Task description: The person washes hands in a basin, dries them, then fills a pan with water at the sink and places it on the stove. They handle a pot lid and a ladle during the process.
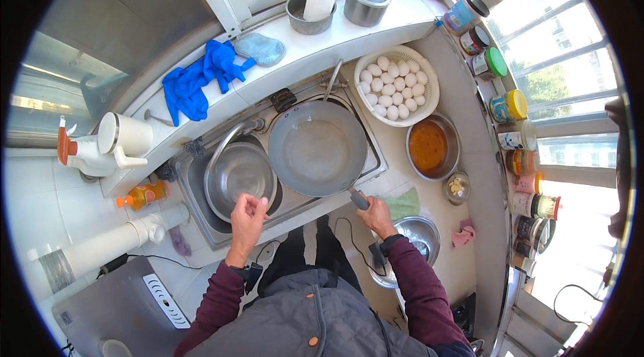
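My right hand (375, 213) grips the grey handle (359, 199) of a wide grey frying pan (318, 146). The pan lies flat over the right part of the sink (201, 226), its inside bare apart from a slight sheen. My left hand (248, 216) hovers at the front of the left basin with loosely curled fingers, the thumb apart, and nothing visible in it. Below and beyond it, a round stainless-steel bowl (239, 176) sits in the basin under the curved faucet (229, 136). Part of the bowl's near rim is hidden by my left hand.
White eggs fill a plastic basket (432, 90) behind the pan. A pot of orange-red liquid (432, 148), a small bowl of garlic cloves (456, 188), a green cloth (405, 204) and a steel basin (422, 229) occupy the right counter. Blue rubber gloves (201, 80) lie on the ledge.
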Demonstrator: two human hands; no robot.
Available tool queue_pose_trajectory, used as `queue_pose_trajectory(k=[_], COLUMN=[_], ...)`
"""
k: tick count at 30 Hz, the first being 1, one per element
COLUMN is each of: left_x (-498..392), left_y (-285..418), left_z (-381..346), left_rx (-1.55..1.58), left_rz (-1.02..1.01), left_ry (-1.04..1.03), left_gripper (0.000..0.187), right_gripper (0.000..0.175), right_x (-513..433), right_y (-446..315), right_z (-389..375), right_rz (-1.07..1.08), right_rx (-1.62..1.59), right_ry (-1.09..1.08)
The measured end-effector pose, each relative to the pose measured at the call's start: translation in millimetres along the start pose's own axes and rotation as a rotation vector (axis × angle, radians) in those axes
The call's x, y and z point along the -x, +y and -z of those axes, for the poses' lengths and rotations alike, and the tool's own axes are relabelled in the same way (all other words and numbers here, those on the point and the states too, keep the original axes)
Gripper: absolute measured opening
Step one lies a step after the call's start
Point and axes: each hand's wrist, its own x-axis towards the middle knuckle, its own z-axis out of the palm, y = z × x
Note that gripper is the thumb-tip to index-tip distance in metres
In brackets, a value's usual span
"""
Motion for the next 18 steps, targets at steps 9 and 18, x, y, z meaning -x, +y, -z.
queue_pose_trajectory(k=[9,18], left_x=[-27,-101], left_y=[14,53], left_z=[-10,-32], left_rx=[-0.079,-0.331], left_rz=[0.000,-0.156], left_ry=[-0.033,-0.118], left_gripper=[0.030,0.025], right_gripper=[0.024,0.031], right_x=[-15,-24], right_y=[9,18], right_z=[-8,-8], right_rz=[0.012,-0.004], right_rx=[-0.033,0.065], right_ry=[0.014,-0.033])
